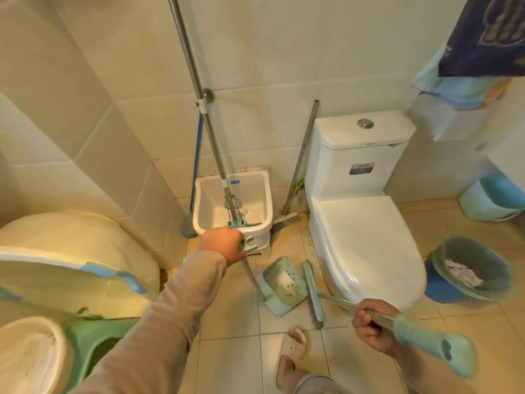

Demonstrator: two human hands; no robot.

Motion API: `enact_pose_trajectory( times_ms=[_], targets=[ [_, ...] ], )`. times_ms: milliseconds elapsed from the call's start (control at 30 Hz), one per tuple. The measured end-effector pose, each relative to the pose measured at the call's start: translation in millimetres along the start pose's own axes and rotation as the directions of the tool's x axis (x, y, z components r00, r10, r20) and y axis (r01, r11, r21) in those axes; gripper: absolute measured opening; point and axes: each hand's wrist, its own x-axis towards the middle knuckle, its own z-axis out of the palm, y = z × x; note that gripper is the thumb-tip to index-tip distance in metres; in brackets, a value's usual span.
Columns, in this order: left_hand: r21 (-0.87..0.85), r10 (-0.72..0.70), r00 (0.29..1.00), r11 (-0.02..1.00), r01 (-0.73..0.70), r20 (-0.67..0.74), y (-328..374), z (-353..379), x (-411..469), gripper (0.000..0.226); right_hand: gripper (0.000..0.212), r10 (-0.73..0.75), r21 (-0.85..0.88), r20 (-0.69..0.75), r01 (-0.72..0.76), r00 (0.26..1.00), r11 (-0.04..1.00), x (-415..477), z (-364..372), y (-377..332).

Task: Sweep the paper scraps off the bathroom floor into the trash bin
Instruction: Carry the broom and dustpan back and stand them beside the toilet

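Observation:
My left hand (224, 245) grips the top of the teal dustpan's handle (250, 268). The dustpan (284, 282) rests on the tiled floor in front of the toilet, with small paper scraps (289, 287) lying in its tray. My right hand (372, 325) is closed around the broom's metal handle (397, 322), whose teal grip end points toward the lower right. The teal broom head (314, 294) lies on the floor just right of the dustpan. A blue trash bin (471, 271) with a grey liner and crumpled paper inside stands to the right of the toilet.
A white toilet (366, 240) stands between dustpan and bin. A mop (210, 132) rests in a white mop sink (233, 206) by the wall; a brush (287, 218) leans next to it. White tubs (71, 257) crowd the left. My slippered foot (289, 356) is below.

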Motion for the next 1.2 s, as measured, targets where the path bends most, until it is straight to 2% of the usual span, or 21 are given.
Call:
enact_pose_trajectory(
  times_ms=[167,333,433,533,667,700,733,767,833,900,967,1033,1100,1133,1200],
  targets=[
    [0.146,0.189,0.982,0.971,-0.191,0.028,14,-41,75,0.034,0.041,-0.003,0.064,0.087,-0.003,0.996,0.998,24,40,-50],
    [0.250,0.305,0.950,0.917,-0.312,0.067,34,-72,127,0.031,0.032,-0.084,0.298,0.111,0.047,0.990,0.953,30,75,-94],
    [0.319,0.378,0.922,0.866,-0.386,0.087,44,-90,155,0.030,0.025,-0.059,0.387,0.124,0.006,0.990,0.922,32,103,-116],
    [0.387,0.458,0.882,0.797,-0.464,0.114,51,-102,180,0.033,0.037,-0.020,0.389,0.137,-0.035,0.990,0.920,44,132,-134],
    [0.471,0.520,0.828,0.688,-0.552,0.211,59,-119,225,0.036,0.029,-0.033,0.438,0.141,-0.032,0.989,0.898,62,168,-160],
    [0.468,0.545,0.808,0.668,-0.579,0.223,59,-126,240,0.035,0.030,-0.053,0.458,0.133,-0.014,0.990,0.889,70,176,-170],
    [0.457,0.584,0.778,0.641,-0.616,0.229,58,-130,255,0.032,0.041,-0.054,0.468,0.101,0.000,0.993,0.884,76,184,-179],
    [0.463,0.617,0.751,0.608,-0.645,0.236,57,-134,266,0.028,0.050,-0.045,0.462,0.076,0.005,0.996,0.887,80,190,-185],
    [0.529,0.679,0.693,0.506,-0.681,0.243,54,-142,292,0.023,0.053,-0.050,0.466,0.081,0.007,0.995,0.885,88,205,-199],
    [0.627,0.740,0.609,0.337,-0.702,0.284,50,-150,308,0.024,0.056,-0.058,0.470,0.044,0.031,0.997,0.882,96,219,-209],
    [0.730,0.768,0.526,0.113,-0.674,0.366,48,-154,323,0.028,0.052,-0.071,0.490,0.020,0.052,0.997,0.870,104,230,-219],
    [0.739,0.807,0.477,0.075,-0.670,0.350,45,-158,336,0.037,0.046,-0.072,0.511,-0.012,0.068,0.997,0.857,115,240,-228],
    [0.772,0.823,0.376,-0.113,-0.626,0.426,44,-159,349,0.031,0.041,-0.094,0.518,-0.032,0.097,0.995,0.850,125,248,-238],
    [0.780,0.805,0.371,-0.171,-0.602,0.464,42,-159,355,0.025,0.042,-0.094,0.502,-0.025,0.094,0.995,0.860,131,252,-245],
    [0.776,0.767,0.469,-0.059,-0.629,0.439,36,-159,363,0.020,0.040,-0.079,0.464,-0.016,0.078,0.997,0.882,142,260,-258]
  ],
)
